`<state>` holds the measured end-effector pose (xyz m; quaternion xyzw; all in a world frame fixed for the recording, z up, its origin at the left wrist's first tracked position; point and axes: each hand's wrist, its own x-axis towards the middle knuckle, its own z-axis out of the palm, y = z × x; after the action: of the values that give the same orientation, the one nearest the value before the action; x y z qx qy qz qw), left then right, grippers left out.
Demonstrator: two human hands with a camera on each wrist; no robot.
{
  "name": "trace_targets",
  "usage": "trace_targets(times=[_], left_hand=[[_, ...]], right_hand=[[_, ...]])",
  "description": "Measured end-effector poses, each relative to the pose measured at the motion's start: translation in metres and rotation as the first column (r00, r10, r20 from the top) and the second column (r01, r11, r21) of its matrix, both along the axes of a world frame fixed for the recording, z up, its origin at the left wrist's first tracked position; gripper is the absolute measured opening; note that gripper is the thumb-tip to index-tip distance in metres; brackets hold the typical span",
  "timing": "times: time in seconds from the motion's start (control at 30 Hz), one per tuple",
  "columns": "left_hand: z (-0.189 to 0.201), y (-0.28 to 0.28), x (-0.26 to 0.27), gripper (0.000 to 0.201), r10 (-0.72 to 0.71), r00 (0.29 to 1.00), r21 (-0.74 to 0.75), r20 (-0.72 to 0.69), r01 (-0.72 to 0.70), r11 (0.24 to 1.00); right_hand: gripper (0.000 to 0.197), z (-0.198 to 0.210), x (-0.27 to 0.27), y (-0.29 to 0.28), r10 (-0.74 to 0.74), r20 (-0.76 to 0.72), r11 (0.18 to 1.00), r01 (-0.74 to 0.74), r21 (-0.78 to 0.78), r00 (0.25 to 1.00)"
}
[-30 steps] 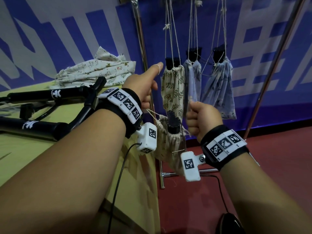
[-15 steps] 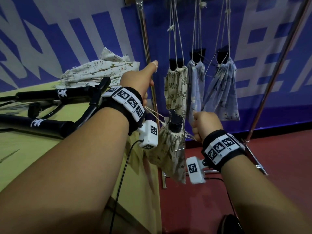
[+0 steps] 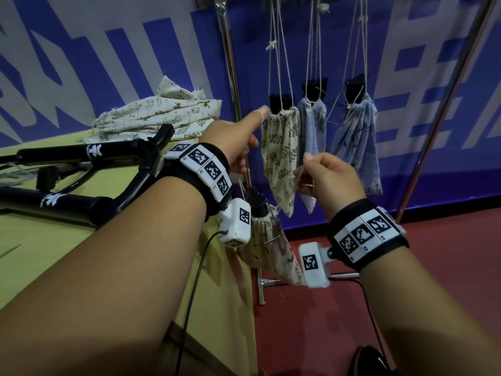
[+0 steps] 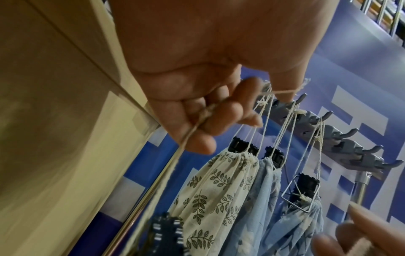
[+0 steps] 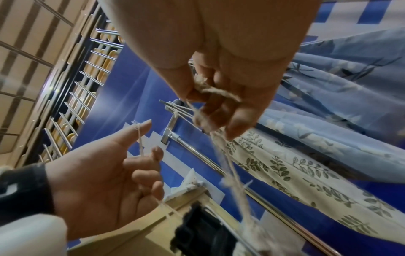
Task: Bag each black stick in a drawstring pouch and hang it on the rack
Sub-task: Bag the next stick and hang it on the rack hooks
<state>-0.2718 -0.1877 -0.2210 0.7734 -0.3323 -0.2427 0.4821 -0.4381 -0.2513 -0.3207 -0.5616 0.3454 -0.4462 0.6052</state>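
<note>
A leaf-print pouch point(image 3: 267, 240) with a black stick point(image 3: 257, 202) poking out of its cinched neck hangs between my hands by its drawstrings. My left hand point(image 3: 238, 142) holds one drawstring point(image 4: 188, 136): the string crosses its curled fingers point(image 4: 219, 112) and loops round the outstretched index finger point(image 5: 140, 128). My right hand point(image 3: 328, 177) pinches the other drawstring point(image 5: 210, 97) in a curled grip. Behind them three bagged sticks hang from the rack's hooks point(image 4: 342, 138): a leaf-print pouch point(image 3: 282, 156) and two blue ones point(image 3: 311, 126) point(image 3: 357, 137).
Two long black sticks point(image 3: 67, 156) point(image 3: 54, 204) lie on the yellow-green table point(image 3: 54, 253) at left, with a pile of folded pouches point(image 3: 162, 118) behind them. The rack's chrome post point(image 3: 230, 77) stands at the table's corner, a slanted pole point(image 3: 439, 118) at right. Red floor below.
Both hands have kept their hold on the drawstrings. The right hand has risen a little, and the pouch has swung left under my left wrist.
</note>
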Motion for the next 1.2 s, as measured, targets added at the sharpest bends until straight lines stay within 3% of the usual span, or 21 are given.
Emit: trace_targets(times=[0.07,0.33,0.47,0.6,0.8,0.93,1.2], left_hand=[[0.000,0.000,0.000,0.070,-0.036,0.999,0.021,-0.037,0.037,0.999],[-0.008,0.000,0.003,0.092,-0.044,0.982,0.051,-0.185,0.055,0.997],[-0.010,-0.002,0.001,0.085,-0.133,0.957,0.011,-0.257,0.141,0.990],[-0.008,-0.001,-0.007,0.074,-0.227,0.932,-0.001,-0.282,0.236,0.972],[-0.015,0.003,-0.014,0.046,-0.383,0.891,0.067,-0.244,0.409,0.910],[-0.022,0.003,-0.017,0.045,-0.486,0.844,0.128,-0.228,0.521,0.844],[-0.023,0.003,-0.018,0.059,-0.588,0.778,0.185,-0.222,0.625,0.758]], right_hand=[[0.036,0.001,0.000,0.001,0.002,-0.055,0.997,-0.005,-0.071,0.998],[0.031,0.001,0.004,0.009,0.028,-0.056,0.996,-0.033,-0.088,0.998],[0.028,0.001,0.006,0.004,0.008,0.031,1.000,-0.008,0.007,0.999],[0.024,0.004,0.006,-0.001,-0.025,0.212,0.993,0.000,0.120,0.977],[0.021,0.024,-0.004,0.000,0.022,0.443,0.988,-0.088,0.128,0.896],[0.016,0.036,-0.011,0.008,0.091,0.452,0.970,-0.182,0.161,0.887],[0.006,0.048,-0.013,0.015,0.151,0.398,0.964,-0.224,0.144,0.905]])
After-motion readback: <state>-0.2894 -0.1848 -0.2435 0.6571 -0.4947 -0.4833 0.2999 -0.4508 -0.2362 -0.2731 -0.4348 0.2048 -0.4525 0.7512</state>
